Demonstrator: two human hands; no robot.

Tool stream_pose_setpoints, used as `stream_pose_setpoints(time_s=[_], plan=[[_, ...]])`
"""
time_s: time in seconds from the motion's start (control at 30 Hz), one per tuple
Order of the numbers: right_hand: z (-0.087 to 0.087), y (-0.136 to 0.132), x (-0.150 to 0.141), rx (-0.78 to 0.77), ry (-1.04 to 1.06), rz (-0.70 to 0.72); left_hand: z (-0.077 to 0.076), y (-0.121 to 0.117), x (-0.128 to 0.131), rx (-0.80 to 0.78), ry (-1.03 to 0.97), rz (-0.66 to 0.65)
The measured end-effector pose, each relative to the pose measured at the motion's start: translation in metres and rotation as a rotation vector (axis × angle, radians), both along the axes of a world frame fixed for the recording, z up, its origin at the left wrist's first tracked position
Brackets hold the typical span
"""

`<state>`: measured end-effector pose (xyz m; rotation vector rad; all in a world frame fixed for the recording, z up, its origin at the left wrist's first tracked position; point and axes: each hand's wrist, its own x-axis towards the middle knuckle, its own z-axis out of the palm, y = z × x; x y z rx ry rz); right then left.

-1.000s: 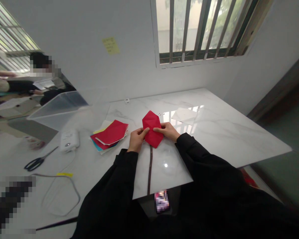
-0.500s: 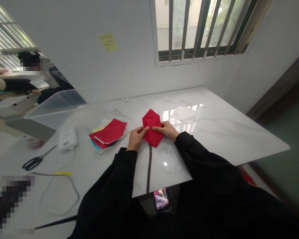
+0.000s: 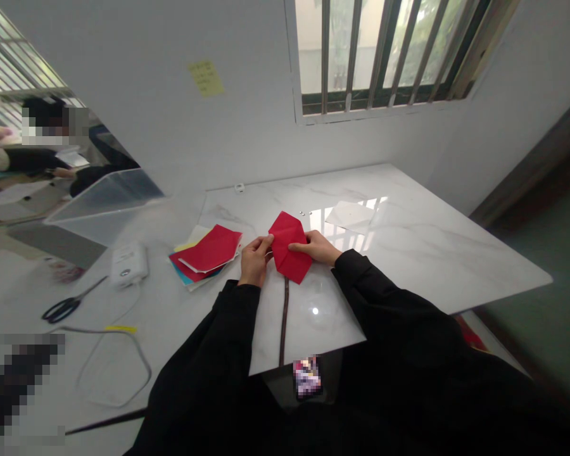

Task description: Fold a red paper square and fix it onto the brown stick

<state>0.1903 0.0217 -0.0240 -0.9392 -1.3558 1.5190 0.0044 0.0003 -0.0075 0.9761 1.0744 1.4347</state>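
In the head view, the red paper [image 3: 289, 250] was held up between both hands above the table [image 3: 432, 247], creased and with an angular, many-sided outline. Its left edge was pinched by the left hand [image 3: 253, 263], with the thumb and fingertips nearly closed together. At the opposite side, the paper was gripped by the right hand [image 3: 318, 246], its thumb laid flat across the front; how its fingers were spread behind could not be told.

A light, even hold seemed to be called for, since thin paper could be wrinkled or torn by uneven pulling. The folds were best steadied under the right thumb while the edge was worked by the left fingertips, and any crease was best smoothed from the middle outward. Twisting was to be avoided, as the outline could easily be skewed.

The brown stick [image 3: 285, 316] was seen just below the paper, its upper end hidden; whether the two were joined could not be told, so knocking it was best avoided. The paper pile [image 3: 213, 250] was placed beside the left hand, the scissors [image 3: 64, 309] were laid farther left, and the white paper [image 3: 351, 216] was set beyond the right hand.
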Motion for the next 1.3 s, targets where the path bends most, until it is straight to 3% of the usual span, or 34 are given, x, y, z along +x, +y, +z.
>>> stream_pose_setpoints(time_s=[0.73, 0.9, 1.1, 1.3], plan=[[0.0001, 0.0025, 0.0006, -0.087, 0.099, -0.121, -0.0038, 0.0003, -0.0029, -0.003, 0.094, -0.138], [0.0002, 0.0048, 0.0025, -0.118, 0.187, -0.199, -0.0045, -0.0007, -0.0034, -0.005, 0.220, -0.168], [-0.0004, 0.0039, 0.0018, -0.122, 0.208, -0.195, -0.0017, -0.0034, -0.0039, 0.057, 0.409, -0.142], [0.0017, 0.0043, 0.0033, -0.131, 0.219, -0.218, -0.0003, -0.0037, -0.0031, 0.053, 0.390, -0.183]])
